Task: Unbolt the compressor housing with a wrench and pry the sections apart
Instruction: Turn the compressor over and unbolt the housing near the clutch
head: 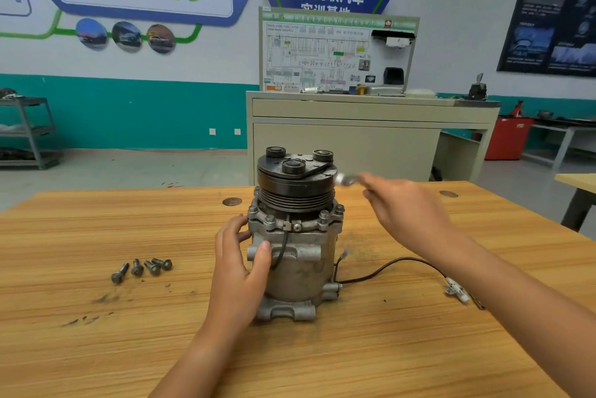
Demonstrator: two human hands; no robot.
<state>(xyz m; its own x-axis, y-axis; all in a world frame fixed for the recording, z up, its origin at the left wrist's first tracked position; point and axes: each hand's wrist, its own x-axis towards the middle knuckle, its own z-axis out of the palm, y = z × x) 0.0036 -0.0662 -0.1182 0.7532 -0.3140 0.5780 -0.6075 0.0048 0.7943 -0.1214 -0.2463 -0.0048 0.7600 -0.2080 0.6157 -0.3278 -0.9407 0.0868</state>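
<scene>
Both hands are engaged: the left hand is gripping the left flank of the compressor, thumb lying across its front, while the right hand is hovering just right of the pulley, holding a wrench whose shiny end is poking out past the fingertips. Motion blur is hiding exactly how those fingers are wrapping it.

The compressor is standing near the middle of the table, its long axis running vertically, pulley end pointing up and its mounting lugs sitting on the wood. Its cable is trailing toward the right edge.

Four loose bolts are lying toward the left edge, well apart from the housing, and several flange bolts are sitting in the collar below the pulley, so the unbolting is looking only partly done.

Doing this step well probably means seating the wrench fully and squarely on one bolt head before turning, with the left hand bracing hard against the twist, since the tall upright body is likely to rotate or tip.
</scene>
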